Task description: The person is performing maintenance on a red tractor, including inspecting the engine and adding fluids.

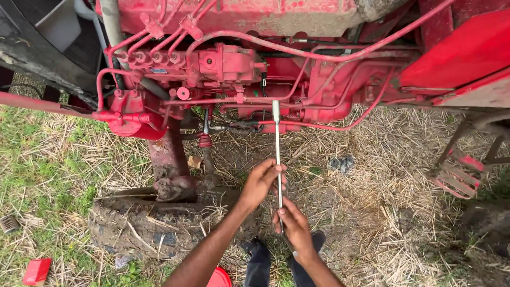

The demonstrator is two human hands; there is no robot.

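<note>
Straw and grass lie under the red engine. Your left hand and right hand both clench the wrench, its long axis running straight up from you to the engine; left sits nearer the socket end.

Open straw ground right of long socket wrench: free passage there. Above, red engine block crowded with thin red pipes and black hose; tight gaps. Left, muddy tyre and axle post block approach. Far right, red footstep bars side.
</note>
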